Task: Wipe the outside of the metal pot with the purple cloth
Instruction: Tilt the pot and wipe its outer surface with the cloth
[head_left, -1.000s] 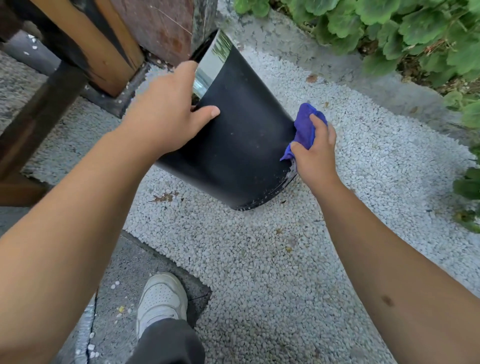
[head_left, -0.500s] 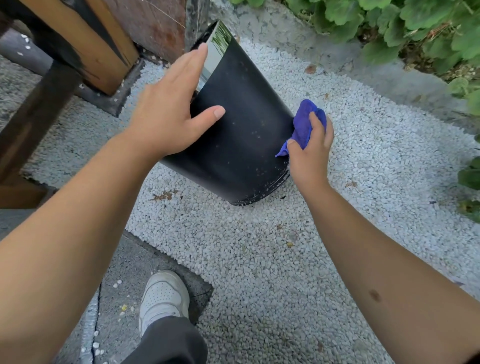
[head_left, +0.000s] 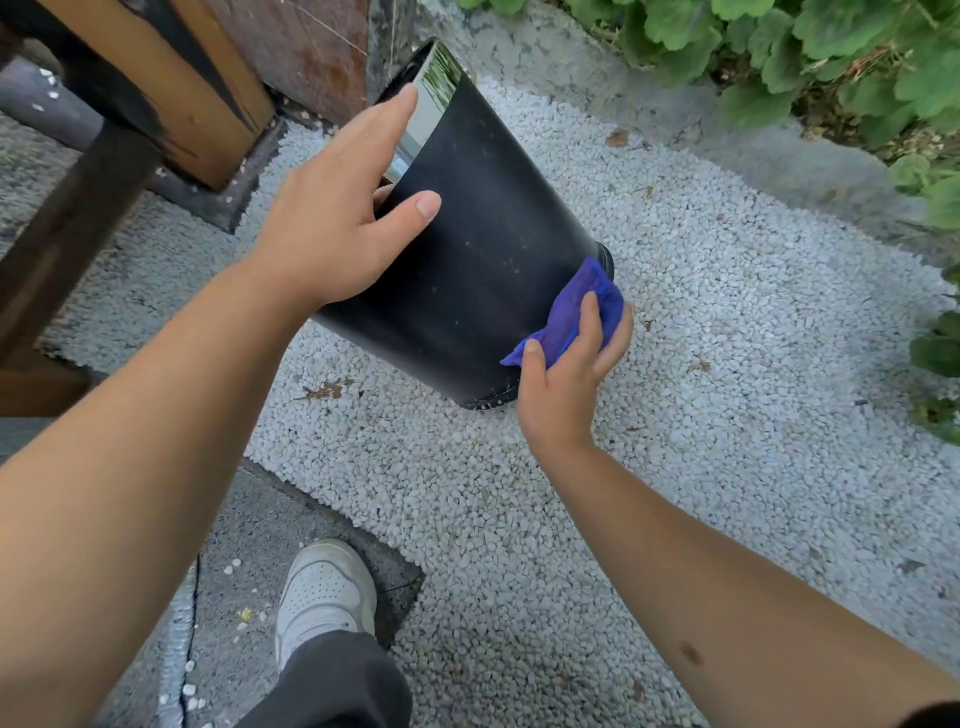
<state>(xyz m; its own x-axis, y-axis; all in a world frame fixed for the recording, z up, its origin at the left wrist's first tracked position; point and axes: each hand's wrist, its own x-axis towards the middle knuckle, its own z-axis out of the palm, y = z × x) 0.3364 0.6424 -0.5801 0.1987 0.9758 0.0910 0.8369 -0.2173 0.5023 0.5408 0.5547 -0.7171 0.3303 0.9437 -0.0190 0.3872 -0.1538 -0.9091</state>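
Observation:
A tall black metal pot (head_left: 483, 260) with a shiny inside stands tilted on white gravel, its mouth leaning away toward the upper left. My left hand (head_left: 343, 218) grips the pot's rim, thumb on the outer wall and fingers over the edge. My right hand (head_left: 566, 374) presses a crumpled purple cloth (head_left: 576, 312) against the pot's lower right side, close to its base. The cloth is pinched between thumb and fingers.
White gravel (head_left: 701, 364) covers the ground around the pot. A wooden post (head_left: 171, 88) and dark beams stand at the upper left. Green leafy plants (head_left: 831, 57) line a concrete edge at the upper right. My white shoe (head_left: 322, 587) rests on a grey slab below.
My right hand has slid the purple cloth down the pot's right side toward its base. The left hand keeps its hold on the rim, fingers now stretched further over it.

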